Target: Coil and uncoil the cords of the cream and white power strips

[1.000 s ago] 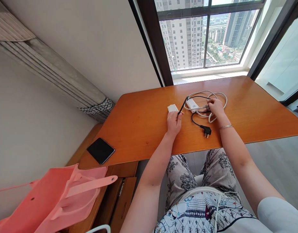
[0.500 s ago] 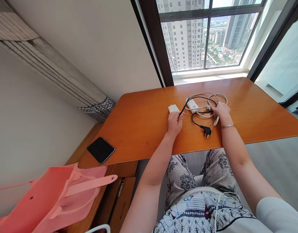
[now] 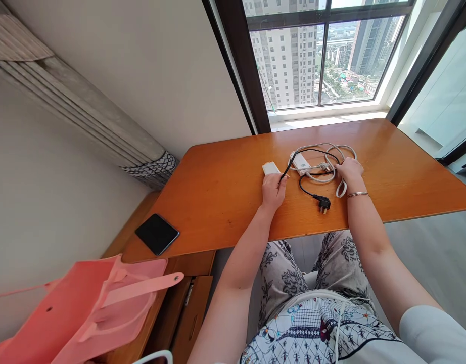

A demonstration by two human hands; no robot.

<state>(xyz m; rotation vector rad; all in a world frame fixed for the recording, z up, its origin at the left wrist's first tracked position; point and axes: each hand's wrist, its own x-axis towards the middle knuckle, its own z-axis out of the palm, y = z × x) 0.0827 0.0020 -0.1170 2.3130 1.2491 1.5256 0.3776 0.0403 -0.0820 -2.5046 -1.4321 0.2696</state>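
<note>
Black cable (image 3: 293, 157) runs up from my left hand (image 3: 274, 191), whose fingers are closed around it beside a small white block (image 3: 271, 168). My right hand (image 3: 350, 170) is closed at the right side of the tangle, on the black cable where it meets the looped white cable (image 3: 341, 188). Between the hands lies a white power strip (image 3: 300, 163), with cables crossing over it. A black plug (image 3: 324, 203) rests on the wooden table (image 3: 225, 202) nearer to me, its prongs pointing toward the front edge.
A black phone or tablet (image 3: 157, 234) lies at the table's left front corner. A pink bag or case (image 3: 104, 303) stands at the lower left, by wooden drawers (image 3: 193, 308). The window (image 3: 324, 60) is behind the table.
My right hand has moved slightly to the right. The white cable below it has shifted and now shows as a small loop. My left hand stays where it was.
</note>
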